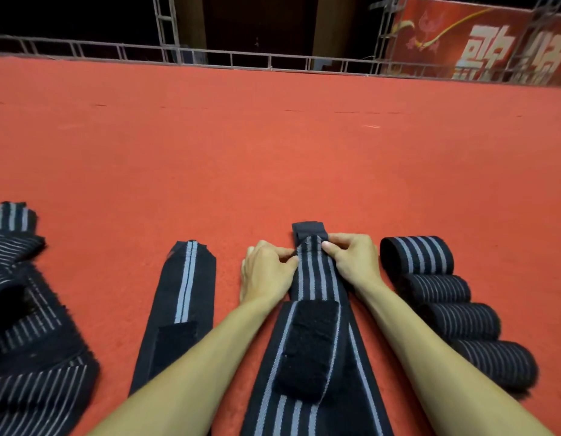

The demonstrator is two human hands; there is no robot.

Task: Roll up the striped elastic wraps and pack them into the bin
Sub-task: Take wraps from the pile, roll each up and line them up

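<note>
Now, with left grip (266,275) and right grip (351,262) both pinched on the far end of the striped elastic wrap (316,275) lying flat on the red carpet (272,152), keep edges square and roll tight toward the velcro patch (310,344).

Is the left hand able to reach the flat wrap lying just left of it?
Probably yes: only bare red carpet lies between the left hand and the flat wrap, though that hand must first release the centre wrap.
</note>
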